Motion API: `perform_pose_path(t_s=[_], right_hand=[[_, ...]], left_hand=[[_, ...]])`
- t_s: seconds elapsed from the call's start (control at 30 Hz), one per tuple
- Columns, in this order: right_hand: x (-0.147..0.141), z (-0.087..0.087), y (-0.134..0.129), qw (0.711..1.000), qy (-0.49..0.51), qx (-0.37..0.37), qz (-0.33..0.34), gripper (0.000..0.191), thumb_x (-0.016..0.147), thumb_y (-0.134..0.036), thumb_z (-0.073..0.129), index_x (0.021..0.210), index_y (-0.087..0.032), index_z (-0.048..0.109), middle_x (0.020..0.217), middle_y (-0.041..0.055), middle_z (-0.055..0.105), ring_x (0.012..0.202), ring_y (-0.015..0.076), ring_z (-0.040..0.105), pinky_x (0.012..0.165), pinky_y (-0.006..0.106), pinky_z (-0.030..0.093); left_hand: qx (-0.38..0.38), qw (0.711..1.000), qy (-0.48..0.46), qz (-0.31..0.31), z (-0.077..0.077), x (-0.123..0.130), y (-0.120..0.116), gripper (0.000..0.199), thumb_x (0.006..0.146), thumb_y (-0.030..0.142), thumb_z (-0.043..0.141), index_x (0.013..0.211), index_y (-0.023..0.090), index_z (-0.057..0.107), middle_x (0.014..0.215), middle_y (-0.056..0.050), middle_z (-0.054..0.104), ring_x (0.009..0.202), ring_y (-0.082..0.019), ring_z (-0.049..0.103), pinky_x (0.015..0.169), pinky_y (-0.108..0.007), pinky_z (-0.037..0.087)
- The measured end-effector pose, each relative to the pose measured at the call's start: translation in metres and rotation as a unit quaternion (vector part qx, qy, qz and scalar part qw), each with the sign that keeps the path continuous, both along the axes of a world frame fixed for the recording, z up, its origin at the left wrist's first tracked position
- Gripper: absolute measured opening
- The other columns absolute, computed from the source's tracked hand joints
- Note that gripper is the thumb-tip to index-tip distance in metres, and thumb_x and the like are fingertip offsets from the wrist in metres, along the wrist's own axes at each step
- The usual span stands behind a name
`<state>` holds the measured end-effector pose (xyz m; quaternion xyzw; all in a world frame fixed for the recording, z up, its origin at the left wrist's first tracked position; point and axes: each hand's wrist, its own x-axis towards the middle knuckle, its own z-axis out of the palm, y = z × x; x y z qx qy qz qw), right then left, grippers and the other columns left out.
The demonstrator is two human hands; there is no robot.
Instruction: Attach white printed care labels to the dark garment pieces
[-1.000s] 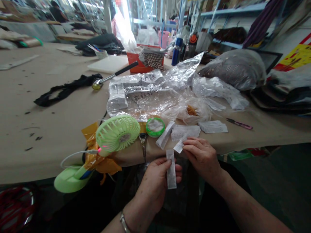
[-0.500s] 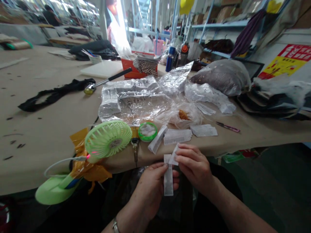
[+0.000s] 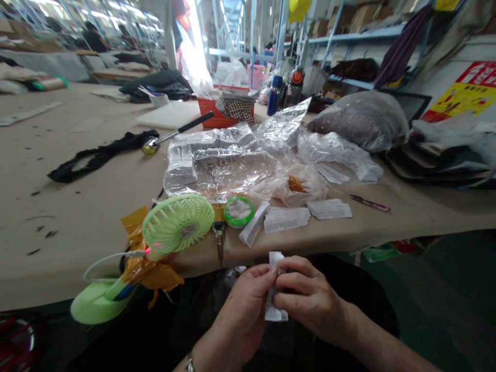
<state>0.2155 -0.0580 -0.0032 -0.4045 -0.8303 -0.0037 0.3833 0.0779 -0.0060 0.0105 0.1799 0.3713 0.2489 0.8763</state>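
Observation:
My left hand (image 3: 250, 299) pinches a stack of narrow white printed labels (image 3: 276, 312) between thumb and fingers, below the table's front edge. Against the same strips lies my right hand (image 3: 310, 294), its fingers closed over their right side and upper end. Whether the right hand holds one separate label cannot be made out. On the table just beyond lie a folded white strip (image 3: 254, 223), a fanned pile of printed labels (image 3: 287, 219) and a second label pile (image 3: 329, 208).
A green fan (image 3: 178, 225) is taped at the table edge, beside a soldering-iron-like tool (image 3: 219, 243) and a green round tin (image 3: 238, 211). Clear plastic bags (image 3: 228, 170) lie behind. Thread snips (image 3: 369, 202) are at right; a black strap-like cloth (image 3: 96, 155) is at left.
My right hand has brought its label down onto the strips in my left hand, and its fingers now cover them. The view has shifted slightly.

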Motion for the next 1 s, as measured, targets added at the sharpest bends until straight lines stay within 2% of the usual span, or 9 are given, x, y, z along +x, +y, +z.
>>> perform_pose_path(t_s=[0.1, 0.17, 0.27, 0.37, 0.5, 0.67, 0.77, 0.9, 1.0], right_hand=[[0.016, 0.005, 0.002, 0.999, -0.020, -0.004, -0.027, 0.015, 0.089, -0.016, 0.054, 0.099, -0.019, 0.065, 0.092, 0.0039, 0.069, 0.103, 0.0197, 0.057, 0.091, 0.035, 0.050], [0.039, 0.008, 0.006, 0.993, -0.038, -0.006, -0.114, 0.024, 0.091, -0.021, 0.052, 0.113, -0.015, 0.060, 0.103, 0.0092, 0.066, 0.109, 0.0228, 0.055, 0.095, 0.041, 0.048], [0.080, 0.009, 0.013, 0.948, -0.106, -0.019, -0.300, 0.042, 0.092, -0.035, 0.050, 0.125, -0.009, 0.052, 0.120, 0.0179, 0.058, 0.118, 0.0307, 0.047, 0.098, 0.051, 0.042], [0.105, 0.004, 0.016, 0.905, -0.192, -0.049, -0.377, 0.052, 0.090, -0.046, 0.049, 0.126, -0.008, 0.052, 0.125, 0.0202, 0.055, 0.119, 0.0362, 0.045, 0.095, 0.055, 0.041], [0.112, -0.005, 0.008, 0.911, -0.214, -0.054, -0.349, 0.042, 0.091, -0.041, 0.051, 0.121, -0.011, 0.056, 0.121, 0.0168, 0.060, 0.113, 0.0315, 0.051, 0.094, 0.049, 0.041], [0.119, -0.005, -0.001, 0.947, -0.150, -0.014, -0.282, 0.014, 0.090, -0.022, 0.055, 0.100, -0.015, 0.063, 0.103, 0.0101, 0.067, 0.100, 0.0235, 0.059, 0.089, 0.041, 0.047], [0.118, -0.006, -0.002, 0.960, -0.088, -0.006, -0.267, 0.010, 0.089, -0.016, 0.054, 0.094, -0.018, 0.063, 0.098, 0.0078, 0.068, 0.097, 0.0209, 0.061, 0.086, 0.037, 0.049], [0.094, -0.003, -0.005, 0.963, 0.003, -0.017, -0.270, 0.011, 0.088, -0.016, 0.054, 0.093, -0.021, 0.062, 0.097, 0.0062, 0.067, 0.094, 0.0199, 0.063, 0.084, 0.036, 0.051], [0.062, 0.006, -0.010, 0.976, 0.075, -0.018, -0.203, 0.014, 0.086, -0.010, 0.055, 0.094, -0.021, 0.060, 0.099, 0.0063, 0.067, 0.095, 0.0196, 0.064, 0.084, 0.036, 0.052]], left_hand=[[0.001, 0.999, 0.033, 0.014, -0.004, -0.001, -0.002, 0.020, 0.062, 0.020, 0.079, 0.075, 0.009, 0.068, 0.060, -0.005, 0.067, 0.051, -0.012, 0.060, 0.050, -0.020, 0.046], [0.010, 0.998, 0.062, 0.006, -0.006, -0.003, -0.003, 0.019, 0.068, 0.024, 0.075, 0.077, 0.010, 0.067, 0.064, -0.008, 0.069, 0.053, -0.016, 0.063, 0.055, -0.027, 0.051], [0.022, 0.996, 0.088, -0.014, -0.011, -0.004, -0.002, 0.017, 0.071, 0.025, 0.074, 0.076, 0.010, 0.065, 0.063, -0.009, 0.070, 0.054, -0.018, 0.064, 0.054, -0.028, 0.052], [0.021, 0.996, 0.083, -0.023, -0.015, -0.002, -0.002, 0.019, 0.070, 0.026, 0.074, 0.074, 0.010, 0.065, 0.062, -0.008, 0.070, 0.052, -0.018, 0.064, 0.051, -0.028, 0.052], [0.020, 0.995, 0.093, -0.031, -0.015, -0.001, -0.003, 0.020, 0.070, 0.027, 0.074, 0.076, 0.011, 0.065, 0.063, -0.008, 0.070, 0.052, -0.016, 0.064, 0.052, -0.026, 0.052], [0.024, 0.992, 0.116, -0.031, -0.012, -0.002, -0.004, 0.018, 0.072, 0.026, 0.073, 0.077, 0.011, 0.064, 0.063, -0.007, 0.070, 0.052, -0.016, 0.064, 0.053, -0.026, 0.052], [0.030, 0.993, 0.114, -0.030, -0.011, -0.001, -0.004, 0.017, 0.073, 0.026, 0.072, 0.076, 0.011, 0.063, 0.064, -0.007, 0.070, 0.052, -0.016, 0.064, 0.052, -0.027, 0.052], [0.021, 0.991, 0.129, -0.032, -0.005, 0.000, -0.005, 0.012, 0.078, 0.022, 0.065, 0.076, 0.011, 0.063, 0.064, -0.008, 0.070, 0.053, -0.016, 0.063, 0.053, -0.027, 0.052], [0.009, 0.992, 0.124, -0.026, -0.002, -0.001, -0.007, 0.011, 0.080, 0.021, 0.061, 0.077, 0.011, 0.063, 0.066, -0.009, 0.070, 0.054, -0.016, 0.064, 0.054, -0.028, 0.052]])
